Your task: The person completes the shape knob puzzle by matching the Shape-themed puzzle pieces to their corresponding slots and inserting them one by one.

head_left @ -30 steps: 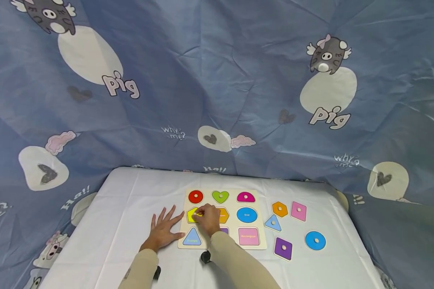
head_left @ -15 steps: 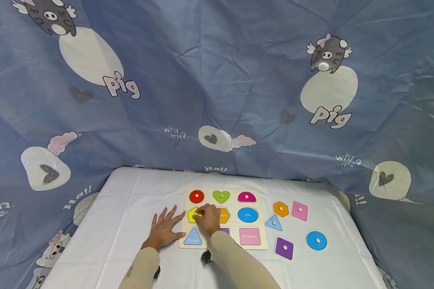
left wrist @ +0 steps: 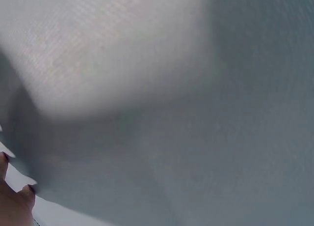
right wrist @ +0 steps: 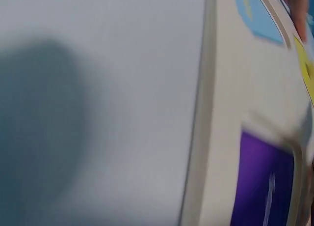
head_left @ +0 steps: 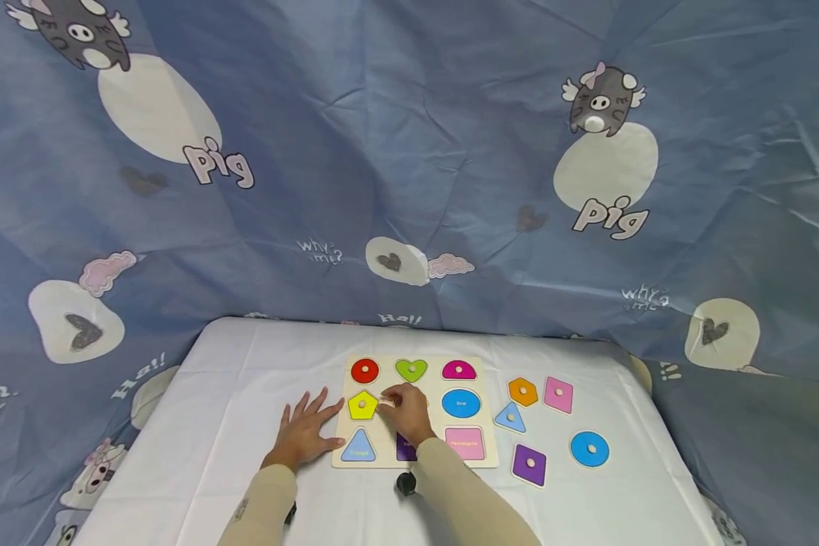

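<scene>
A pale wooden shape puzzle board lies on the white table. The yellow pentagon piece lies in its left middle place, its white knob showing. Just right of that piece is my right hand, fingers loosely bent and nothing seen in them; it covers most of the orange hexagon place. My left hand lies with spread fingers at the board's left edge, the thumb touching it. Along the back row sit a red circle, a green heart and a magenta half circle, each with a knob.
Right of the board lie loose knobbed pieces: an orange hexagon, a pink quadrilateral, a light blue triangle, a purple square and a blue round piece. A blue printed cloth hangs behind the table.
My right hand has let go of the yellow pentagon and shifted a little to the right, uncovering the piece. The left hand stays at the board's edge.
</scene>
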`<state>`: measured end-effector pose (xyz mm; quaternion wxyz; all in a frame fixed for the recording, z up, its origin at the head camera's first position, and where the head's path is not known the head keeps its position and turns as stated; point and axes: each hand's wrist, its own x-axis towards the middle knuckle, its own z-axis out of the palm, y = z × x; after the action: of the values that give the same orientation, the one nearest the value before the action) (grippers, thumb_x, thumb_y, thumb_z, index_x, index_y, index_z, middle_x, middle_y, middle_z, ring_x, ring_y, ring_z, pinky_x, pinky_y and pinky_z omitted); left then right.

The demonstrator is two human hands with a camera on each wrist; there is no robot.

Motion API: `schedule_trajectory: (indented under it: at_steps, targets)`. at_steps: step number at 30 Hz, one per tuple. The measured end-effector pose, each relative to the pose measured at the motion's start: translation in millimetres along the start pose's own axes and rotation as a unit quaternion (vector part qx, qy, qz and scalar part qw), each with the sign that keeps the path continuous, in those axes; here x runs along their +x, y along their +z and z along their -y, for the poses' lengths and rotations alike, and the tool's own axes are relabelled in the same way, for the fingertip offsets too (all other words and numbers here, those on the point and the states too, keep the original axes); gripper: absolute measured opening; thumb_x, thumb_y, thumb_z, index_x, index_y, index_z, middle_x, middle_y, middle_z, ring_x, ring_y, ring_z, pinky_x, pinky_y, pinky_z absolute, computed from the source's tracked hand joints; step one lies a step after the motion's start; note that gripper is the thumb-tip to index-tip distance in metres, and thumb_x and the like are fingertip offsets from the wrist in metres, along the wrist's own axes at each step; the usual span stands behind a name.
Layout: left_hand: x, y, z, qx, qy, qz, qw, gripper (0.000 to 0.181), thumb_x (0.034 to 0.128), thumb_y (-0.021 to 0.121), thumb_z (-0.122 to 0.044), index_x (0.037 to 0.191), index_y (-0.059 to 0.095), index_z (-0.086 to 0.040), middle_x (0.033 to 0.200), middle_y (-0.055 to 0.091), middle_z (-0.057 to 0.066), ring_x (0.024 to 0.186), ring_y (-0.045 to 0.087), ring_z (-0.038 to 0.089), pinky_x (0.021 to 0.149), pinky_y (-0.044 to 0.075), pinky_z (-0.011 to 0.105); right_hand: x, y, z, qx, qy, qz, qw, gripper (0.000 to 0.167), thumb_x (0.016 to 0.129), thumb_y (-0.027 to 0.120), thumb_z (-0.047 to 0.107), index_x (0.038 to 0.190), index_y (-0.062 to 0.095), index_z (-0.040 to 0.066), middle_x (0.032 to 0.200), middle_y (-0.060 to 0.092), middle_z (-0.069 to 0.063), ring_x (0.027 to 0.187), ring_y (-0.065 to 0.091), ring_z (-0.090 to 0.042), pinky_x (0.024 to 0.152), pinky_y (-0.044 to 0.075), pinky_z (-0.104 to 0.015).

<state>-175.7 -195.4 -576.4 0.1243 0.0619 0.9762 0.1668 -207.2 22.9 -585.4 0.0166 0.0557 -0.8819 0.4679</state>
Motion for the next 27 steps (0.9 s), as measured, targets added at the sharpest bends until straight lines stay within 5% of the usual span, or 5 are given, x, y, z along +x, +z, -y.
schedule_trajectory:
  at_steps: [7, 17, 22, 27]
  targets:
    - [0.1, -1.5, -1.6, -0.001, -0.006, -0.004, 1.0000, 0.080, 0.0739, 0.078, -0.044, 0.144, 0.046, -0.022, 0.157, 0.025, 0.016, 0.143, 0.013, 0.045, 0.111, 0.005, 0.068, -4.6, -37, -23, 0.035, 0.030, -0.040, 0.9981, 0.016, 0.084, 0.075, 0.010, 0.099, 0.072, 0.006, 0.095, 0.063, -0.004, 0.090, 0.057, -0.020, 0.085, 0.052, -0.036]
    - [0.7, -1.5, -2.8, -0.003, -0.009, -0.003, 1.0000, 0.082, 0.0711, 0.081, -0.042, 0.143, 0.048, -0.021, 0.156, 0.027, 0.017, 0.143, 0.014, 0.046, 0.110, 0.007, 0.069, -8.6, -92, -63, 0.023, 0.006, -0.139, 0.9901, 0.017, 0.082, 0.075, 0.008, 0.098, 0.072, 0.000, 0.091, 0.064, -0.010, 0.085, 0.059, -0.027, 0.080, 0.052, -0.040]
    - [2.0, -0.5, -2.5, -0.006, -0.016, 0.002, 0.9999, 0.082, 0.0714, 0.081, -0.041, 0.144, 0.047, -0.022, 0.156, 0.026, 0.016, 0.143, 0.013, 0.046, 0.111, 0.005, 0.068, -8.9, -117, -81, 0.025, 0.049, -0.169, 0.9840, 0.019, 0.084, 0.073, 0.006, 0.102, 0.071, 0.000, 0.095, 0.063, -0.013, 0.090, 0.057, -0.029, 0.085, 0.050, -0.044]
    - [2.8, -0.7, -4.3, -0.007, -0.022, 0.004, 0.9997, 0.082, 0.0711, 0.082, -0.040, 0.143, 0.047, -0.022, 0.156, 0.026, 0.016, 0.143, 0.013, 0.045, 0.111, 0.005, 0.067, -5.9, -144, -100, 0.024, 0.075, -0.226, 0.9710, 0.023, 0.082, 0.075, 0.004, 0.103, 0.070, -0.002, 0.092, 0.061, -0.016, 0.084, 0.056, -0.028, 0.076, 0.048, -0.038]
